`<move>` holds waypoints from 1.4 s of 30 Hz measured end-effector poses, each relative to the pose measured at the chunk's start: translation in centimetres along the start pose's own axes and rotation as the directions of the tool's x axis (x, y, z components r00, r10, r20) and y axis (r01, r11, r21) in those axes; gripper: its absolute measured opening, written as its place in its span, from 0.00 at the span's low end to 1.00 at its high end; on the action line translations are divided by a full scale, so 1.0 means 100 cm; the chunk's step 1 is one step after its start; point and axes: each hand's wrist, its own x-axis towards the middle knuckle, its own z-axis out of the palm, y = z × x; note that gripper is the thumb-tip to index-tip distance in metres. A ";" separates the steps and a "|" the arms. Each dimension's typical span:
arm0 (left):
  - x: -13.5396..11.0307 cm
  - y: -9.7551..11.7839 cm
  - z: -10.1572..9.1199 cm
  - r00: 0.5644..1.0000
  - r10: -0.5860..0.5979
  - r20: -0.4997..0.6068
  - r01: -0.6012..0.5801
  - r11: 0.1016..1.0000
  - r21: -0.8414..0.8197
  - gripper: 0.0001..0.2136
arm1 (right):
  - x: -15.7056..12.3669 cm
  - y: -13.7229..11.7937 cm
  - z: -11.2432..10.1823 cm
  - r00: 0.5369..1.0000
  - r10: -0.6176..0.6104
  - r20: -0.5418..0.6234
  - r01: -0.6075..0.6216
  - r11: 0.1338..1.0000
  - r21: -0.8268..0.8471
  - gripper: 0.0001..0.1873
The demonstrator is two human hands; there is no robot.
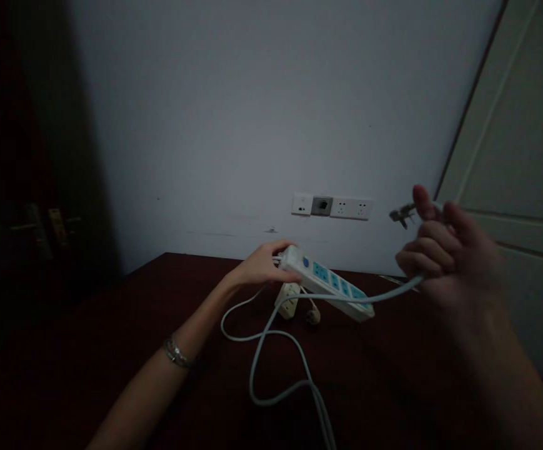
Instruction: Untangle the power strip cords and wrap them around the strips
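My left hand (pixel 264 264) grips the cable end of a white power strip (pixel 330 284) with blue sockets, lifted a little above the dark red surface (pixel 112 337). My right hand (pixel 440 250) is raised at the right, closed around the strip's plug (pixel 403 214), whose metal prongs point left towards the wall. The grey-white cable (pixel 271 350) runs from my right hand down in loops over the surface and back to the strip.
A row of wall sockets (pixel 332 206) sits low on the white wall behind the strip. A smaller beige adapter (pixel 290 300) lies under the strip. A pale door (pixel 524 156) stands at the right; a dark door with a handle (pixel 41 228) at the left.
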 end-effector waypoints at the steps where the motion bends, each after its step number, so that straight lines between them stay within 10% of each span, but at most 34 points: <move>1: -0.003 -0.001 -0.008 0.998 -0.023 -0.058 0.020 0.998 -0.061 0.21 | 0.003 0.005 0.000 0.998 0.055 0.007 -0.055 0.998 0.006 0.15; 9: -0.013 -0.019 -0.050 0.903 -0.158 -0.399 -0.065 0.868 -0.492 0.17 | 0.015 0.042 0.002 0.897 0.436 0.071 -0.430 0.899 -0.089 0.13; 19: -0.015 -0.004 -0.050 0.894 -0.150 -0.422 -0.127 0.819 -0.559 0.19 | 0.018 0.093 0.017 0.944 0.195 -0.266 -0.126 0.959 0.255 0.25; 29: -0.013 0.015 -0.026 0.860 -0.170 -0.481 -0.255 0.674 -0.694 0.17 | 0.007 0.156 0.061 0.953 0.302 0.031 -0.298 0.910 0.290 0.28; 34: -0.010 0.015 -0.020 0.841 -0.178 -0.512 -0.279 0.668 -0.690 0.15 | -0.009 0.184 0.086 0.900 0.325 0.289 -0.361 0.929 0.078 0.14; 42: -0.011 -0.006 -0.053 0.754 -0.153 -0.639 -0.362 0.715 -0.598 0.16 | -0.026 0.187 0.064 0.844 0.346 0.410 -0.307 0.938 -0.160 0.19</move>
